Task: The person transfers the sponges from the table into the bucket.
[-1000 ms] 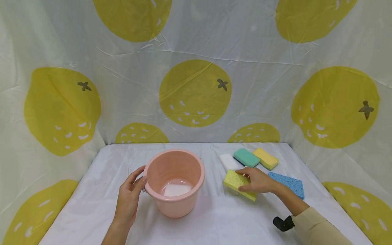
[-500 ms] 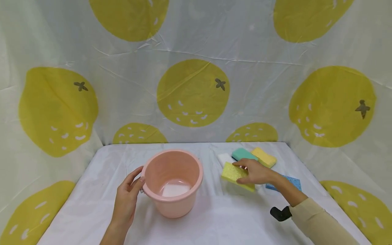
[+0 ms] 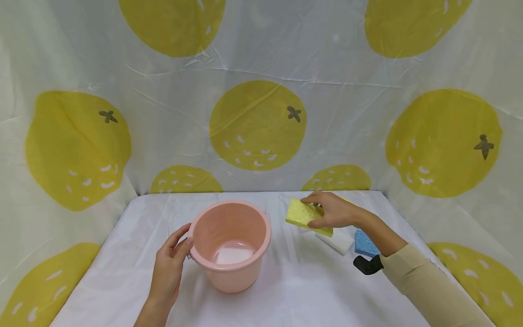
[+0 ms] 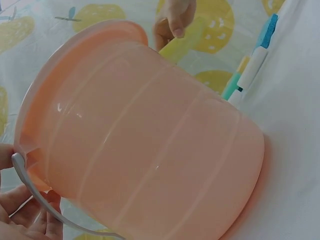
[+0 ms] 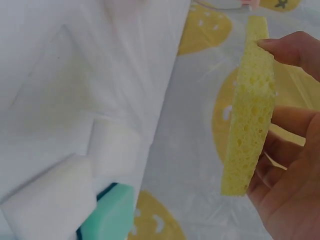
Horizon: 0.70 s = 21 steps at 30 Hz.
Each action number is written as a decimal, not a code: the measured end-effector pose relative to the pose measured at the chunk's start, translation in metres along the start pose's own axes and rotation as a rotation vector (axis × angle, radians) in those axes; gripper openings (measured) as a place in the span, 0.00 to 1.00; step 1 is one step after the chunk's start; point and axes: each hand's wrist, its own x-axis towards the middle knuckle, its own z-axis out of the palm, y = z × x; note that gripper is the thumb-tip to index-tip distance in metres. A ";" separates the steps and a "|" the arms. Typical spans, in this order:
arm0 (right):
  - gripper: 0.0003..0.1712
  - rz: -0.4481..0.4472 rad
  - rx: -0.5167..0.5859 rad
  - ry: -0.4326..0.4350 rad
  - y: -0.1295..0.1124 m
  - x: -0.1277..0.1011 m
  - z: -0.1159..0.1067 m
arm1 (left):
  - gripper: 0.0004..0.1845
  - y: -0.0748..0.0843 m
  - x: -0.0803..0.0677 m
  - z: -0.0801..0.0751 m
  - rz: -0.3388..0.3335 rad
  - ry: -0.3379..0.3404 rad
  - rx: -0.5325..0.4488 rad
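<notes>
A pink bucket (image 3: 229, 277) stands upright on the white cloth, its grey handle (image 4: 37, 192) hanging down at the side. My left hand (image 3: 168, 265) grips its rim at the left, thumb on the rim and fingers outside. A pale white patch (image 3: 234, 255) shows on the bucket's floor; I cannot tell what it is. My right hand (image 3: 337, 210) pinches a yellow sponge (image 3: 301, 213) between thumb and fingers, raised above the cloth, right of the bucket. In the right wrist view the sponge (image 5: 252, 110) is held by its edges, apart from everything else.
Below the right hand lie a white sponge (image 3: 337, 241) and a blue sponge (image 3: 365, 244). The right wrist view adds a second white block (image 5: 114, 145) and a green sponge (image 5: 112, 212). Behind the table hangs a lemon-print curtain (image 3: 261, 59).
My right hand has lifted the yellow sponge off the cloth, up and slightly left, uncovering a white sponge. My left hand has stayed on the bucket's rim.
</notes>
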 end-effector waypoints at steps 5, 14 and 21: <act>0.40 -0.029 -0.023 -0.009 -0.020 0.013 -0.015 | 0.24 0.000 -0.001 0.001 -0.003 0.002 -0.002; 0.40 -0.109 -0.084 -0.087 -0.052 0.042 -0.029 | 0.24 -0.001 -0.003 0.002 -0.004 0.005 0.004; 0.39 -0.209 -0.106 -0.117 -0.074 0.065 -0.032 | 0.23 -0.001 -0.003 0.004 0.002 0.015 0.006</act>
